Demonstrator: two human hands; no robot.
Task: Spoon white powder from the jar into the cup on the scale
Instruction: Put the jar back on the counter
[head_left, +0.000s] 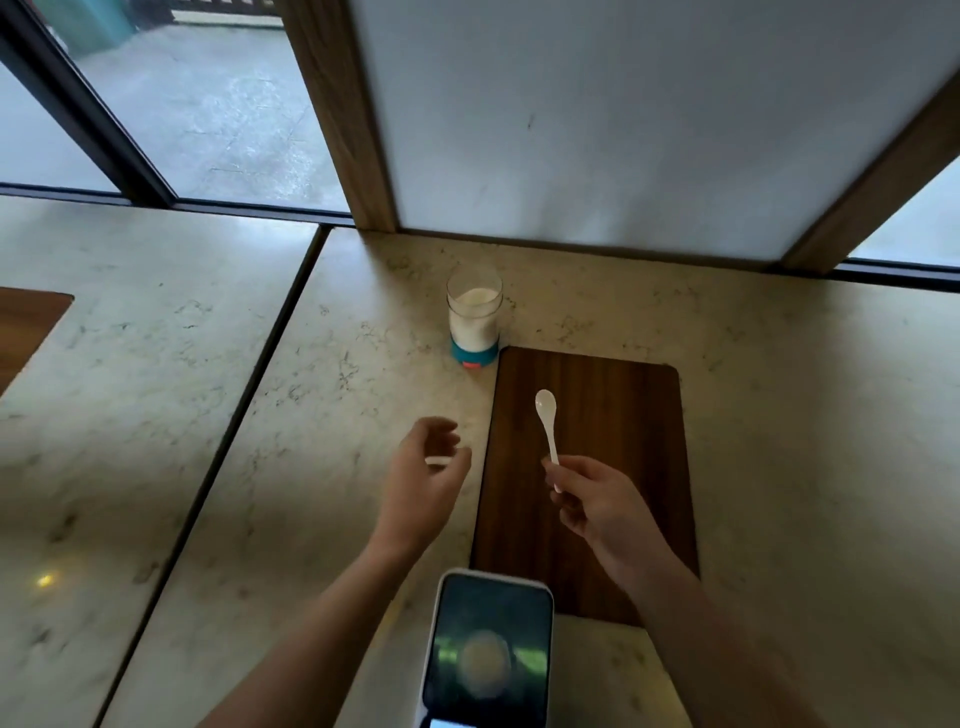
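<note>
A clear jar (474, 317) of white powder with a teal base stands on the marble counter, just past the far left corner of a dark wooden board (623, 415). My right hand (597, 504) hovers over the board, pinching the handle of a small white spoon (546, 423) whose empty bowl points toward the jar. My left hand (423, 478) hangs above the counter left of the board, fingers curled loosely and apart, holding nothing. The scale (488, 654), white-edged with a dark glossy top, lies at the near edge. No cup is visible on it.
The marble counter (311, 415) has a dark seam running diagonally on the left. A white panel with wooden posts (597, 119) rises right behind the jar. Windows flank it. Another wooden inlay (26, 332) sits at the far left.
</note>
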